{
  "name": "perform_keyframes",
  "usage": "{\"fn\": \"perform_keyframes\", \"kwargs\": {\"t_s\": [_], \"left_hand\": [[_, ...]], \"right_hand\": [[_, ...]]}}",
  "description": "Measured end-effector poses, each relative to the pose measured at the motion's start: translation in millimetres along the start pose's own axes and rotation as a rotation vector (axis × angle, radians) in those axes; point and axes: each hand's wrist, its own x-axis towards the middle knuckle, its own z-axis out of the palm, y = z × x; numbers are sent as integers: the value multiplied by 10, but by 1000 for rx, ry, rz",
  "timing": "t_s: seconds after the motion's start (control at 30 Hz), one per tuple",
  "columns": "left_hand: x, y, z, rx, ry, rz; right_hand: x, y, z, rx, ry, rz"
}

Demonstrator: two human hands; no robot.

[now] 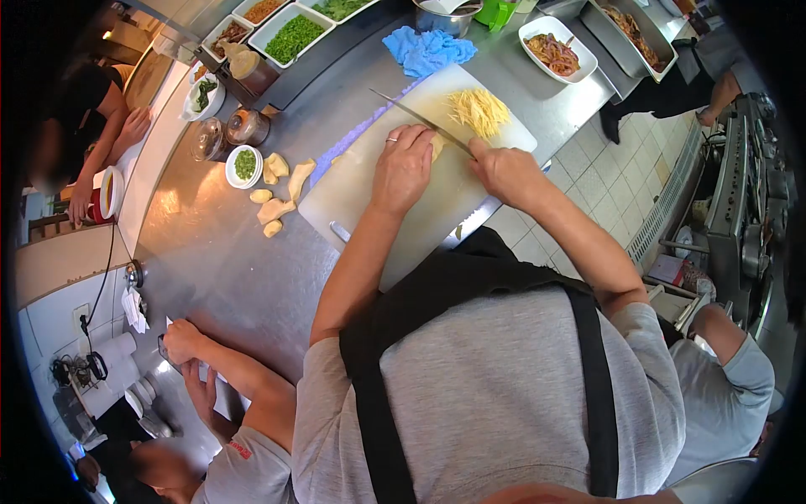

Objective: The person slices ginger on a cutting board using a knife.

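My right hand (509, 175) is closed round the handle of a kitchen knife (411, 113), whose long blade points to the upper left across the white cutting board (353, 181). Under the curled fingertips of my left hand (403, 165), against the blade, lies a pale yellow piece of ginger (437, 144), mostly hidden. A ring shows on that hand. Beyond the knife, a heap of thin ginger strips (478, 112) rests on the board's far right part. Several peeled ginger chunks (275, 210) lie on the steel counter left of the board.
A bowl of chopped greens (244, 165) and lidded jars (248, 128) stand left. Behind are a blue cloth (428, 52), a tub of chopped herbs (294, 39) and a white dish of cooked food (554, 55). Co-workers stand close on both sides; a stove (739, 185) is right.
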Motion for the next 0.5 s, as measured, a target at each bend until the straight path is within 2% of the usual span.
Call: {"fn": "perform_keyframes", "kwargs": {"t_s": [0.07, 0.27, 0.37, 0.5], "left_hand": [[4, -2, 2, -7, -3, -7], [-4, -27, 27, 14, 24, 13], [-4, -26, 10, 9, 0, 16], [3, -23, 21, -1, 13, 6]], "right_hand": [[-45, -57, -211, -37, -38, -9], [30, -12, 61, 19, -8, 29], [-18, -91, -215, -30, -76, 12], [-58, -108, -161, -29, -63, 37]]}}
